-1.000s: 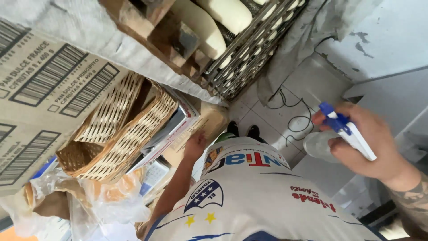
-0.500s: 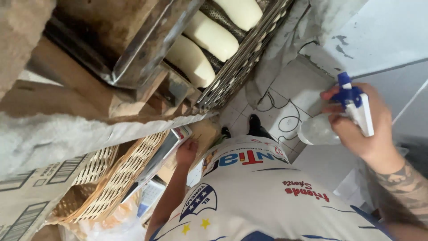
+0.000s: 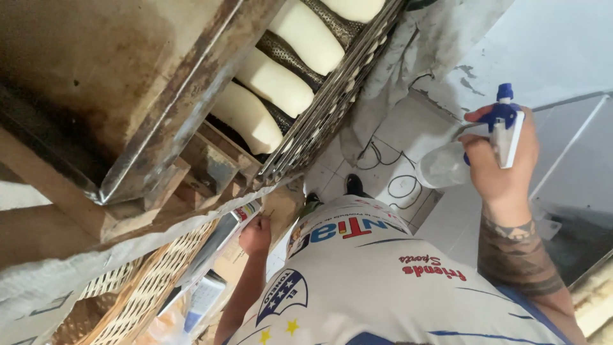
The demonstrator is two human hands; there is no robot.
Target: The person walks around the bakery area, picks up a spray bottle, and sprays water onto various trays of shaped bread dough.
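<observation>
Dough loaves [image 3: 274,80] in rack tray [image 3: 332,108], basket [image 3: 137,291] below, spray bottle [image 3: 460,160] right

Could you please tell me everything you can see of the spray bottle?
The spray bottle has a clear, cloudy plastic body and a blue-and-white trigger head with a blue nozzle. The right hand grips its neck, fingers around the trigger, holding it in the air in front of the shirt, above the tiled floor. Nothing else touches it.

A white jersey [image 3: 383,287] with blue stripes, crest, yellow stars and red lettering is worn; a forearm tattoo [image 3: 511,252] is seen.
</observation>
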